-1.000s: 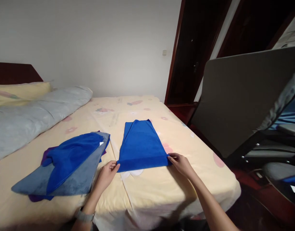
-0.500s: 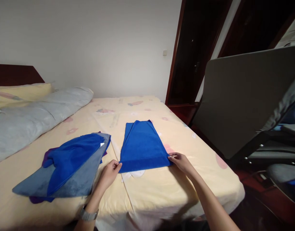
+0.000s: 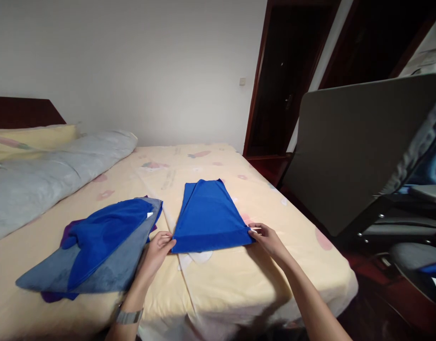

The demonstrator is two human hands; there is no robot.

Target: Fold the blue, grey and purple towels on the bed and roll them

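Note:
A blue towel [image 3: 210,213] lies flat on the bed, its near edge turned over into a narrow band. My left hand [image 3: 158,250] pinches the near left corner of that band between thumb and fingers. At the near right corner, my right hand [image 3: 269,240] is closed in a pinch on the same towel. Left of my left hand is a loose pile of cloths, with a blue cloth [image 3: 106,229] on top of a grey cloth [image 3: 118,272] and purple edges showing from beneath.
The bed [image 3: 260,284] has a pale yellow patterned sheet. A long grey rolled quilt [image 3: 61,170] and a yellow pillow [image 3: 33,137] lie at the left. Beyond the bed's right edge stands a large dark panel [image 3: 352,151], with a chair seat [image 3: 413,258] near it.
Both hands still hold the towel's near corners. My left hand has shifted slightly left, and the folded band looks a little wider at its left end. The camera view has turned slightly.

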